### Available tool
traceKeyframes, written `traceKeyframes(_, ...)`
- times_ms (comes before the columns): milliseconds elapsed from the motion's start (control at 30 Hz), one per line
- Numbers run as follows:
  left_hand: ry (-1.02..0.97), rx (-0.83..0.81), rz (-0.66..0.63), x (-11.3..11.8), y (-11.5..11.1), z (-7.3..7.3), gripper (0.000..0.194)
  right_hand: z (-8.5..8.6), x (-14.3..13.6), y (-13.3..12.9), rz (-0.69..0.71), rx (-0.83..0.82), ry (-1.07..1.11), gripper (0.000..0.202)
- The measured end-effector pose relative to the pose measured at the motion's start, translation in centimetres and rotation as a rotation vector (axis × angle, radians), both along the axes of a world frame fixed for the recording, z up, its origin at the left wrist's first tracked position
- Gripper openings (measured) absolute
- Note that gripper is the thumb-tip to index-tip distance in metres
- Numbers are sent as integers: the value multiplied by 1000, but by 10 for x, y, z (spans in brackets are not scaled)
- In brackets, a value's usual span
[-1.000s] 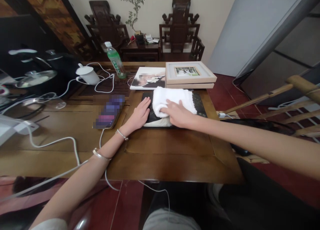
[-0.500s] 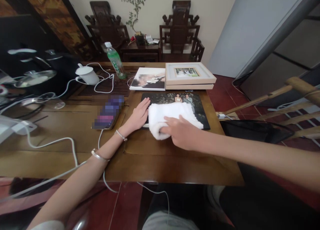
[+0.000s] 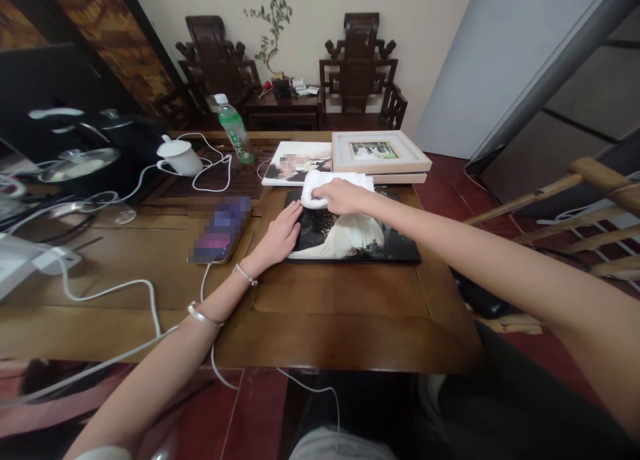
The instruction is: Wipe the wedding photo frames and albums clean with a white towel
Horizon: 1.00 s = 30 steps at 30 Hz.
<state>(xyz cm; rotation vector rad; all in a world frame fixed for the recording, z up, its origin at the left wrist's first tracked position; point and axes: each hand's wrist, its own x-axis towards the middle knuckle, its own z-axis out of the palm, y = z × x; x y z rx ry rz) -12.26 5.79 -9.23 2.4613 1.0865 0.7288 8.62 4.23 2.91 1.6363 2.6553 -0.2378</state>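
Note:
A dark photo panel (image 3: 395, 243) with a white dress in its picture lies flat on the wooden table (image 3: 340, 320). My left hand (image 3: 281, 235) rests on the panel's left edge, fingers stretched out and holding nothing. The fingers of my right hand (image 3: 341, 197) are closed on a folded white cloth (image 3: 313, 187), which covers part of the panel's far edge. Behind the cloth are a white-edged photo panel (image 3: 285, 165) and, to its right, stacked light wood picture frames (image 3: 381, 151).
On the left are a phone (image 3: 220, 230), white cables, a lidded white cup (image 3: 181, 157), a green bottle (image 3: 236, 132) and a glass-lidded pot (image 3: 83, 170). A wooden chair (image 3: 530, 193) stands at the right, and dark carved chairs (image 3: 361, 67) stand behind the table.
My right hand has moved away from me with the cloth, from the panel's near part to its far edge. More of the white dress now shows. My left hand stays on the left edge.

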Motion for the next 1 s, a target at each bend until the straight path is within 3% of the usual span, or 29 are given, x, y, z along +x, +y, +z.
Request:
traceKeyframes(133, -12, 4, -15, 0, 0, -1, 51, -1, -2, -31, 22, -16, -1, 48)
traceKeyframes(367, 17, -23, 10, 2, -4, 4, 52, -13, -3, -123, 90, -74, 41, 53)
traceKeyframes(500, 25, -28, 15, 2, -6, 7, 53, -13, 0, -146, 170, -114, 80, 49)
traceKeyframes(633, 10, -17, 11, 1, -4, 5, 52, -10, 3, -132, 121, -105, 56, 49)
traceKeyframes(833, -17, -12, 7, 0, -1, 1, 53, -11, 12, -75, 20, -10, -38, 52)
traceKeyframes(1000, -154, 7, 2, 2, -6, 12, 57, -14, 0, -42, 0, 49, -77, 51)
